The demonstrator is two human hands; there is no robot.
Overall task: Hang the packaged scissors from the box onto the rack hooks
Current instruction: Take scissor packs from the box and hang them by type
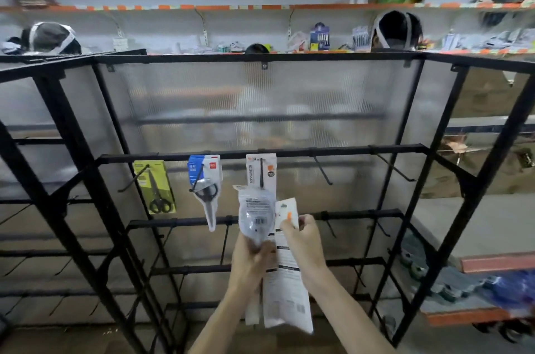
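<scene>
My left hand (252,256) grips the bottom of a clear scissors pack (256,213), and at its 3 o'clock my right hand (304,239) pinches a long white pack (285,284). From 12 round to 10 o'clock, 3 hung packs (205,175) sit on hooks of the rack (347,149).
</scene>
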